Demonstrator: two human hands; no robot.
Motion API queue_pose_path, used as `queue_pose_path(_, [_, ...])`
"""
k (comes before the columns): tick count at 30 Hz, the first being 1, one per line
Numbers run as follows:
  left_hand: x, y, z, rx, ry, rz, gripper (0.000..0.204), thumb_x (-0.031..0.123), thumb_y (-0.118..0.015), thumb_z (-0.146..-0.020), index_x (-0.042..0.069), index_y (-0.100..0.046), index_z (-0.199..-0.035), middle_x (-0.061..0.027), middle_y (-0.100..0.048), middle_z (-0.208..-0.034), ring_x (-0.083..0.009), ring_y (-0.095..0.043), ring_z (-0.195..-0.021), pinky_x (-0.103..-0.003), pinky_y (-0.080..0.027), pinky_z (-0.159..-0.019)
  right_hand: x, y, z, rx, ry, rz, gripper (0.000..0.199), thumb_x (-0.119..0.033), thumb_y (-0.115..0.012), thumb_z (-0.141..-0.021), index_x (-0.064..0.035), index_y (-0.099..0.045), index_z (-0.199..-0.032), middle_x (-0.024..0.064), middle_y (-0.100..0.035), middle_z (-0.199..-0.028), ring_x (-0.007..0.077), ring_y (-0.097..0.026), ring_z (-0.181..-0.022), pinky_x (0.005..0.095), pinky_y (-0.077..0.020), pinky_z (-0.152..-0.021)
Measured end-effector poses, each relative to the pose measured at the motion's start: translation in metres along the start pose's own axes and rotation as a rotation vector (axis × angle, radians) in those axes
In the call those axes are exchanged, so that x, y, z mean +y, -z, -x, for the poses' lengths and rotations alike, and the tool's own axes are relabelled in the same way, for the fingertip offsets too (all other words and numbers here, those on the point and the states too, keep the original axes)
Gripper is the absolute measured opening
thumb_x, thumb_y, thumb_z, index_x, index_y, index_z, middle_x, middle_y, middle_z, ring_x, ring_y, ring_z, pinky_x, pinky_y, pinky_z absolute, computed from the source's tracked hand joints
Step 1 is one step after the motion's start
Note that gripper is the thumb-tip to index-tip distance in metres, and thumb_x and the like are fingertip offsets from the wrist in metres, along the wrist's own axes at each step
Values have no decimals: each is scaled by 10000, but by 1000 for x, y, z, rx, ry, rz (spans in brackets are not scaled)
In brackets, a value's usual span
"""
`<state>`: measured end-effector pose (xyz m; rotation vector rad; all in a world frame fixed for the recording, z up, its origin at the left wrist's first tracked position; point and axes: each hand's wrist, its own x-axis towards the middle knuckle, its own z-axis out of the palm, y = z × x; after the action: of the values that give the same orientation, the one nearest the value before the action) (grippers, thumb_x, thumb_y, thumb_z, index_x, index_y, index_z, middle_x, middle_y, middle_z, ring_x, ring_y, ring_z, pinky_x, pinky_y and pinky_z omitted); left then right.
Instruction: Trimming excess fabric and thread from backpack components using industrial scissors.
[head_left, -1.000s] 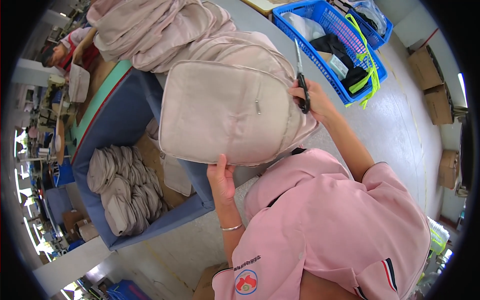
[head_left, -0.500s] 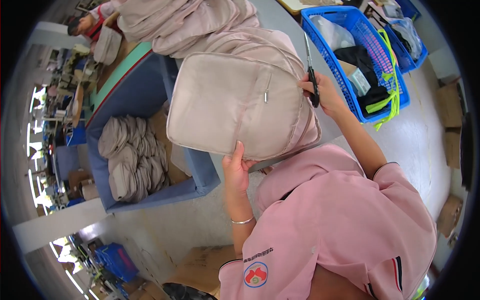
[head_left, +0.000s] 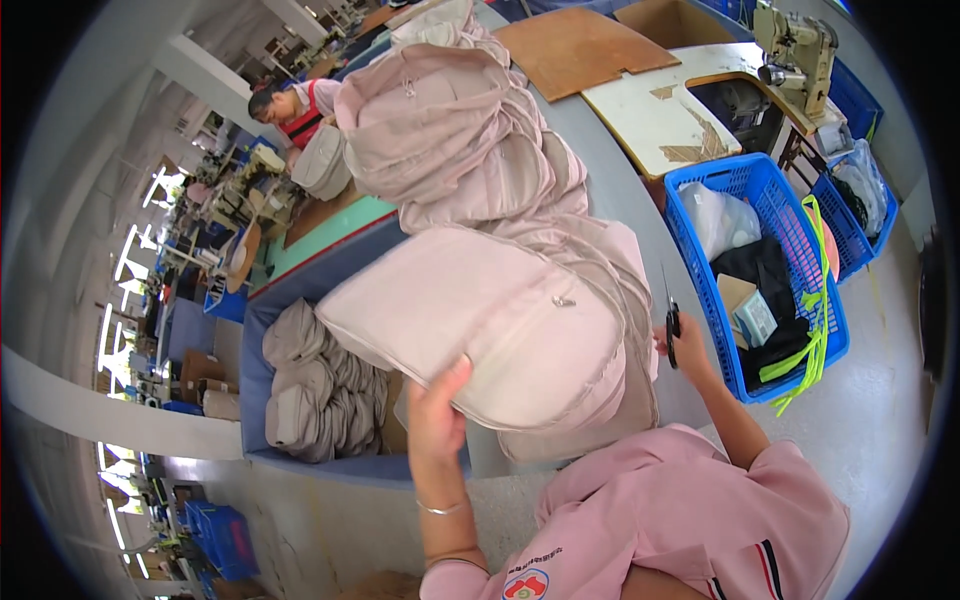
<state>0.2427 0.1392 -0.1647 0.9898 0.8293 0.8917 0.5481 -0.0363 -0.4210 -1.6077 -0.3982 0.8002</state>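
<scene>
The left hand [head_left: 437,405] grips the near edge of a pale pink bag [head_left: 480,325], thumb on top and the fingers hidden under it, so it is clamped on the bag. The bag is tilted, lifted over the edge of the grey table [head_left: 610,190], its top face with a small metal zip pull turned up to the camera. The right hand [head_left: 682,345] is just beside the bag's right side, closed around small black scissors [head_left: 672,322] whose blades point up and away. Under the held bag lies another bag of the same colour, on the table.

To the left, below the table edge, a blue bin [head_left: 250,400] holds folded pieces in the same pale cloth. To the right stands a blue basket [head_left: 775,180] with plastic bags, dark cloth and yellow-green straps inside.

Further off, a pile of bags [head_left: 450,140] covers the table. Beyond it are a brown board [head_left: 580,45], a sewing machine [head_left: 800,40] and another person [head_left: 295,100] at work.
</scene>
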Motion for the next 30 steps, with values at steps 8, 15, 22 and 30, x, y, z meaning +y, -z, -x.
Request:
queue_pose_path(8, [137, -100, -184, -210, -689, -84, 608, 71, -681, -937, -53, -416, -1470, -136, -522, -1451, -237, -514, -1319, -382, -397, -1118, 57, 3, 27, 103, 48, 437, 331, -160, -804, -826, 17, -527, -862, 179, -618, -696, 294, -653, -616, 403, -486, -577])
queue_pose_path(15, [135, -126, -455, -164, -588, 11, 467, 60, -566, -1006, 6, -422, -1447, -149, -492, -1433, -323, -550, -1246, -562, -602, -869, 55, -5, 60, 182, -13, 639, 380, -209, -821, -807, -6, -529, -942, 242, -628, -766, 449, -626, -734, 458, -479, -646])
queue_pose_path(22, [17, -39, -581, 66, -174, -26, 526, 76, -552, -998, -82, -344, -1455, -234, -426, -1447, -346, -567, -1200, -537, -642, -843, 63, 1, 70, 213, -148, 459, 353, -212, -793, -834, -11, -519, -929, 197, -666, -782, 393, -664, -734, 424, -501, -665])
queue_pose_path(30, [-113, 12, -320, -82, -628, -967, 645, 251, -671, -969, -69, -406, -1463, -266, -458, -1490, -368, -462, -1385, -411, -341, -1161, 5, -24, 49, 206, -120, 412, 299, -219, -748, -897, -13, -546, -973, 164, -719, -894, 303, -707, -806, 397, -525, -718])
